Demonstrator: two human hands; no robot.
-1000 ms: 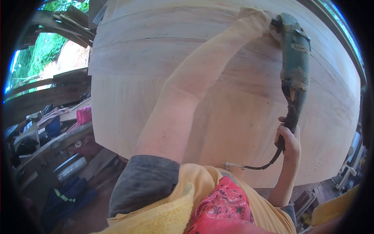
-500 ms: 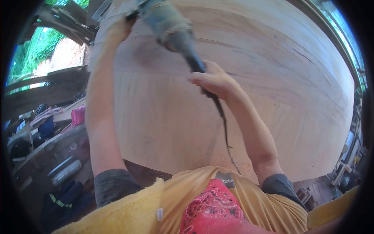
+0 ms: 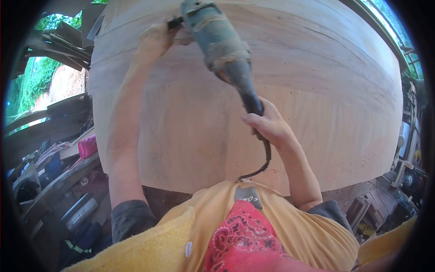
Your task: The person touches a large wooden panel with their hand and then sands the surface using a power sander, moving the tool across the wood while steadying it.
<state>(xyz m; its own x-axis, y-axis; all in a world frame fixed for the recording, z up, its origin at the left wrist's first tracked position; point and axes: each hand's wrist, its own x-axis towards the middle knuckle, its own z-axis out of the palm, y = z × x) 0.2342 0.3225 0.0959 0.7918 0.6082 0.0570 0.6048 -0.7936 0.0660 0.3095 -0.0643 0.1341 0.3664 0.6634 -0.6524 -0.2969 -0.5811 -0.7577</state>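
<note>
A teal angle grinder with worn tape round its body lies slantwise over a broad wooden panel. Its front end is cut off by the top of the view, so the disc cannot be seen. My left hand is closed round the black side handle. Lower and to the right, my right hand wraps the black rear handle, thumb across it. The power cord loops from that handle back towards my chest.
Wood shavings are scattered on the panel's near part. To the left stand a metal cylinder, a pink bag-like item and assorted clutter. Stacked boards are at upper left. More wood pieces lie at lower right.
The grinder and both hands have moved right and nearer to my body. The cord now bends in a loop instead of hanging straighter. The view has shifted slightly.
</note>
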